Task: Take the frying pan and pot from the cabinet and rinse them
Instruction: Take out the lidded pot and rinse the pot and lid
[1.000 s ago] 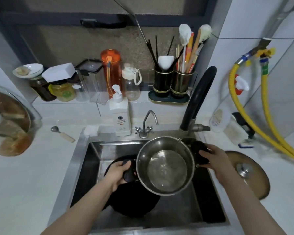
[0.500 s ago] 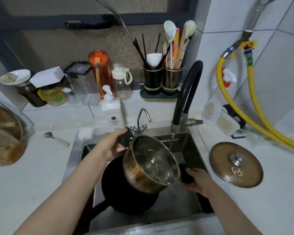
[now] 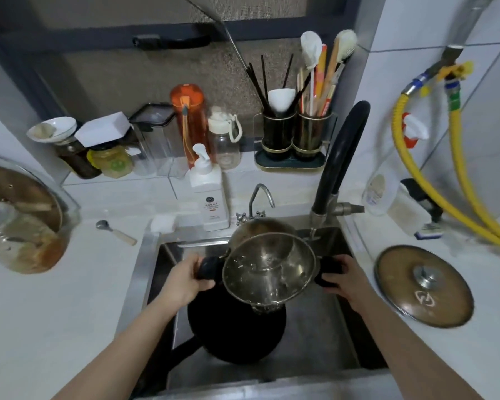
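Pot: a steel pot point(image 3: 267, 269) was held above the sink point(image 3: 315, 336), tipped toward the front edge, with water spilling from its lower rim.
Left hand: the left hand point(image 3: 182, 280) was wrapped round the pot's black left handle point(image 3: 210, 269), fingers curled in a grip.
Right hand: the right hand point(image 3: 345, 277) was closed round the black right handle point(image 3: 329, 269), gripping it.
Frying pan: a black frying pan point(image 3: 234, 333) was lying in the sink basin beneath the pot, its handle pointed toward the front left corner.
Faucet: a black faucet point(image 3: 339, 157) was mounted at the sink's back right corner, just behind the pot.
Lid: a lid point(image 3: 423, 285) with a metal knob was laid flat on the counter point(image 3: 55, 313) beside the sink's right edge.
Soap bottle: a white pump bottle point(image 3: 208, 192) was stood at the sink's back edge.
Spoon: a small spoon point(image 3: 114, 228) was lying on the counter near the sink's back left corner.
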A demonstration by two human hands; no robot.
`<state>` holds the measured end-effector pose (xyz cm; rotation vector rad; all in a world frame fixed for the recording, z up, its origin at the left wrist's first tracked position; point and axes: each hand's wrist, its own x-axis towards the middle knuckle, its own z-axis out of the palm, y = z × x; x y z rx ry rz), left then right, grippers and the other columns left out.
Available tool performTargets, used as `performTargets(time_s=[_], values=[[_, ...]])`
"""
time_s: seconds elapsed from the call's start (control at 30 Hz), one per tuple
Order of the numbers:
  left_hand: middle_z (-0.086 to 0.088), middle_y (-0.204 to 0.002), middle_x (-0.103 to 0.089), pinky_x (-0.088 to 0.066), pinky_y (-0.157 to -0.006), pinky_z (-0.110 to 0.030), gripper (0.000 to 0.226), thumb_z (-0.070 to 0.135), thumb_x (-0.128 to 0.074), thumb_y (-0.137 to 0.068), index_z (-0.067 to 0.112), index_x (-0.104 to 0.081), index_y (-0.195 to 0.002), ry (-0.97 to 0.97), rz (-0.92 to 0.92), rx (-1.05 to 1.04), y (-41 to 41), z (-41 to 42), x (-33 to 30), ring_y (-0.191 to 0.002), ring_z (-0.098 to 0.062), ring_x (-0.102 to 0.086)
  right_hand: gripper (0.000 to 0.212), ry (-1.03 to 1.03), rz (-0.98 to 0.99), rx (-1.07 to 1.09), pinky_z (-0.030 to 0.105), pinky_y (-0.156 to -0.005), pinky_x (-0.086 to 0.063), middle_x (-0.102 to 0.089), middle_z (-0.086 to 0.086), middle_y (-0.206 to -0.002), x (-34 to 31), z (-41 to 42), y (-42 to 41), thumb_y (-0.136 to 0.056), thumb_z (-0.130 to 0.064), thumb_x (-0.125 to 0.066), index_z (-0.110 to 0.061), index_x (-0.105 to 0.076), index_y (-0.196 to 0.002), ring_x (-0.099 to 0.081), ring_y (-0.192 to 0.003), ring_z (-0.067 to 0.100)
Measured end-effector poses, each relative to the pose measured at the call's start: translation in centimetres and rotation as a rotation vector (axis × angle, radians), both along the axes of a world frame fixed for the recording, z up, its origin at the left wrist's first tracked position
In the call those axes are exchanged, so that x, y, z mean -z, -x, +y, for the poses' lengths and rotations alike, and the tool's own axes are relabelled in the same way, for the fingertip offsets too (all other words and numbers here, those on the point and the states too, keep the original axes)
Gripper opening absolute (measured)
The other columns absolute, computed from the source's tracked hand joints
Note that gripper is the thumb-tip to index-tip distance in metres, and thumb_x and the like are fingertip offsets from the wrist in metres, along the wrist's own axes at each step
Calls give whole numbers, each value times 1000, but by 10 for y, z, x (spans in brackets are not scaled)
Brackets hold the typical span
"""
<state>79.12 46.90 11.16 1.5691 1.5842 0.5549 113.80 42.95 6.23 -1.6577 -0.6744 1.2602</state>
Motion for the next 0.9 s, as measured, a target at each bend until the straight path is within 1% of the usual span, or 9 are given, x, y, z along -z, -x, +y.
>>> performTargets(time_s=[0.1,0.17,0.23,0.37,0.43,0.6,0.7,0.8,0.9], values=[[12,-68,-52,-36,-63,-18,48,2,-81,-66,30,-42,-71,-76,80,49,-15,-2,15,-65,-5,-49,43,3,-134,-31,46,-70,-57,-56,10,-108,5,-18,-16,-74,12,-69,-14,-51,-103,-60,-98,35],[12,-68,-53,-36,-62,-18,46,3,-80,-67,29,-42,-72,-121,90,96,-25,-1,20,-64,-2,-49,41,32,-348,-66,47,-75,-55,-59,7,-97,8,-34,-23,-71,6,-75,-12,-52,-100,-60,-92,30],[12,-68,-56,-35,-60,-11,43,4,-78,-69,29,-44,-75,-158,84,161,-36,4,21,-64,5,-51,37,59,-569,-92,35,-74,-48,-62,5,-89,11,-51,-27,-68,-2,-79,-11,-55,-94,-60,-86,25],[16,-71,-58,-37,-63,-3,36,5,-78,-71,21,-50,-87,-213,88,247,-59,14,18,-67,0,-55,28,55,-650,-38,28,-67,-36,-64,5,-81,16,-75,-35,-70,-6,-79,-13,-56,-85,-59,-80,22],[14,-74,-59,-35,-62,-4,34,4,-78,-71,18,-53,-91,-231,71,270,-70,18,15,-71,-8,-56,23,46,-647,2,30,-69,-40,-65,5,-80,15,-83,-42,-72,-7,-78,-12,-60,-86,-62,-81,25],[15,-80,-62,-34,-65,-2,33,10,-77,-73,16,-59,-100,-284,36,346,-94,26,5,-77,-9,-59,25,14,-560,89,47,-87,-50,-70,13,-94,11,-99,-61,-76,-6,-74,-5,-67,-100,-65,-92,29],[11,-86,-65,-40,-72,-19,35,13,-76,-75,17,-61,-105,-298,2,360,-106,28,0,-82,-9,-62,22,-5,-393,167,53,-86,-53,-69,15,-97,11,-107,-65,-80,0,-70,-10,-66,-99,-67,-92,34],[9,-94,-67,-42,-77,-17,41,14,-76,-75,19,-63,-114,-285,-68,320,-112,28,-3,-86,-5,-62,27,2,-265,227,44,-77,-57,-67,15,-103,13,-111,-65,-82,-1,-68,-10,-64,-108,-66,-88,29],[21,-88,-66,-39,-72,1,42,10,-75,-76,25,-64,-115,-227,-187,247,-112,25,-5,-80,14,-60,37,9,-106,256,33,-73,-53,-63,11,-107,15,-109,-63,-84,-4,-66,-7,-59,-120,-63,-95,27]])
